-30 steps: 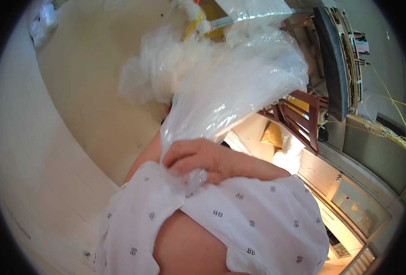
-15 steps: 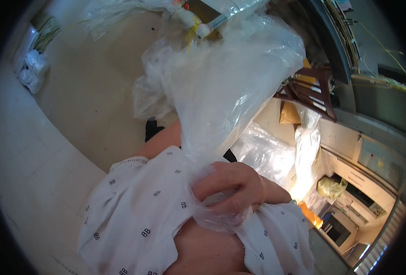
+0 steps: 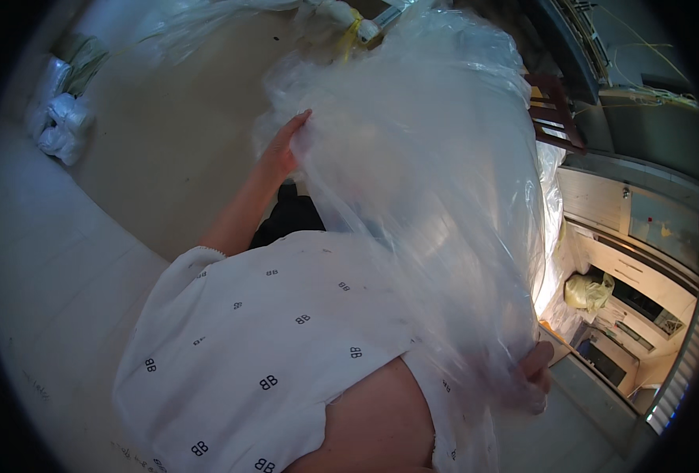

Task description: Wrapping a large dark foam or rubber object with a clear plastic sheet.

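Observation:
A large, clear plastic bag (image 3: 436, 158) spreads in front of me, loose and crumpled, covering much of the middle of the view. My right hand (image 3: 535, 367), low on the right, has its fingers curled round the bag's near edge, partly behind the film. At the bag's left side, my left hand (image 3: 286, 148) lies against the plastic with its visible fingers stretched out. Part of that palm is hidden by the film. The near part of the bag drapes over my white patterned shirt (image 3: 286, 315).
On the floor at far left sit bundled plastic packs (image 3: 64, 130). More clear plastic (image 3: 207, 24) with a yellow tie (image 3: 354, 27) lies at the top. A brown plastic stool or chair (image 3: 554, 114) stands right of the bag. Kitchen cabinets (image 3: 625, 264) line the right side.
My right hand has moved right and down, drawing the bag's near edge out wide. My left hand has come into sight at the bag's left side. The bunched bag has spread.

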`<action>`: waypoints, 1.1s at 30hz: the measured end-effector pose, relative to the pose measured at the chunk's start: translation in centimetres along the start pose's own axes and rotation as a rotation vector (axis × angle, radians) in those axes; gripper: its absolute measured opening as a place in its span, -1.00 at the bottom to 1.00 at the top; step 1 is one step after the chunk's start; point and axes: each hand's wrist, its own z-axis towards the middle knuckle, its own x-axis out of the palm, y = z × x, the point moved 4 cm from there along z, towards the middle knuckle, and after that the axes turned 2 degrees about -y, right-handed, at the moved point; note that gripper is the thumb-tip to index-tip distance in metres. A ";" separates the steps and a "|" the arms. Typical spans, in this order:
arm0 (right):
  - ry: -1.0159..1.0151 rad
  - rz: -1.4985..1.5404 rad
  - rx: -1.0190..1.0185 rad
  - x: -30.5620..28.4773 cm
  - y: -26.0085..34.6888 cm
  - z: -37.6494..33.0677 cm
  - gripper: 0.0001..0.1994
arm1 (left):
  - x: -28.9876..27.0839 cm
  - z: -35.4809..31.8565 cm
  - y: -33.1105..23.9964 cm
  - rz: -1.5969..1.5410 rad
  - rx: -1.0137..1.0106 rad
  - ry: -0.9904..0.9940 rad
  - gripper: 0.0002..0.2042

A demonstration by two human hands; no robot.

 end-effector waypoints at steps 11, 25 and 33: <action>0.443 -0.043 0.418 6.8 -22.8 -13.8 -0.65 | -8.4 -0.8 8.3 0.599 0.053 -0.163 -0.53; 1.018 0.164 0.476 24.3 -36.6 -32.3 -0.60 | -1.8 -6.5 8.4 0.774 0.143 -0.402 -0.67; 0.354 0.736 0.212 26.0 -16.1 -0.2 -0.79 | 5.9 -16.5 7.0 1.695 0.496 -0.153 -0.74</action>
